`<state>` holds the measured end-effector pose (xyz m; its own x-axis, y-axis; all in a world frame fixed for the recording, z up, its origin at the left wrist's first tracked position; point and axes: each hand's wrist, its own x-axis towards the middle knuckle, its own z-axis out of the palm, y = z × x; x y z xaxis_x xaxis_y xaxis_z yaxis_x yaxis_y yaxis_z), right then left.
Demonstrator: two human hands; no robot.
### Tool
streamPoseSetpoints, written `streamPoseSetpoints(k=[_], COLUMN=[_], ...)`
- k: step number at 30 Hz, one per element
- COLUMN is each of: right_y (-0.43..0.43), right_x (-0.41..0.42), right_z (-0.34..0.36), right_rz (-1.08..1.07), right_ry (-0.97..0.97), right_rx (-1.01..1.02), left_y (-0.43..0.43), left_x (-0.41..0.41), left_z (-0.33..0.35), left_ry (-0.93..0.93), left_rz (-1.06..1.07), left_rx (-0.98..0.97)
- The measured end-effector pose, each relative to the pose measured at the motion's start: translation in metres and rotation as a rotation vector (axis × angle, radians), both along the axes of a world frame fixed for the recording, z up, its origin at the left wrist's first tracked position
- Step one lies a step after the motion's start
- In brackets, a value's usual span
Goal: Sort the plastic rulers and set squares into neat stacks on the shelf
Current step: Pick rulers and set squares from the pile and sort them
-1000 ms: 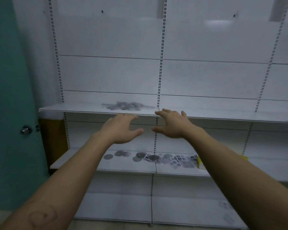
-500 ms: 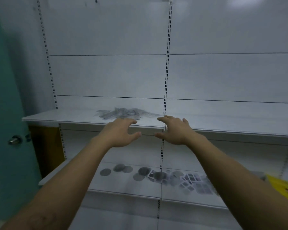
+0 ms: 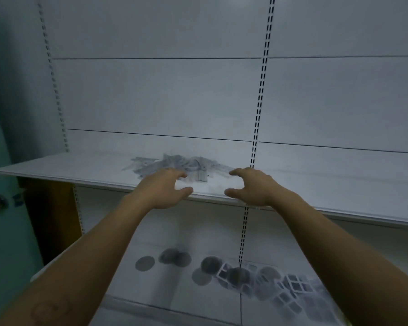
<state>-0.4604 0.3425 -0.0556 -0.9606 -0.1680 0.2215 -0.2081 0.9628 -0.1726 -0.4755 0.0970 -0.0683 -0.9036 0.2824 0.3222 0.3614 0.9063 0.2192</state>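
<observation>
On the shelf | pile of blurred clear pieces, probably rulers, lies mid-board | your left hand and right hand hover just before it, fingers spread, holding nothing

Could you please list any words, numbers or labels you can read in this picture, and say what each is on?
None can be read.
Any markings on the pile of rulers and set squares on the upper shelf are too blurred to make out.
</observation>
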Motion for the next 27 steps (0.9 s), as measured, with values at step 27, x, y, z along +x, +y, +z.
streamPoseSetpoints(k=[27], right_y=[0.018], right_x=[-0.283], right_z=[-0.017], right_rz=[-0.163], right_ry=[-0.247], right_rx=[0.048], left_y=[0.067], left_x=[-0.305], left_z=[-0.005], left_ry=[-0.243], left_rz=[-0.05], left_rx=[-0.213])
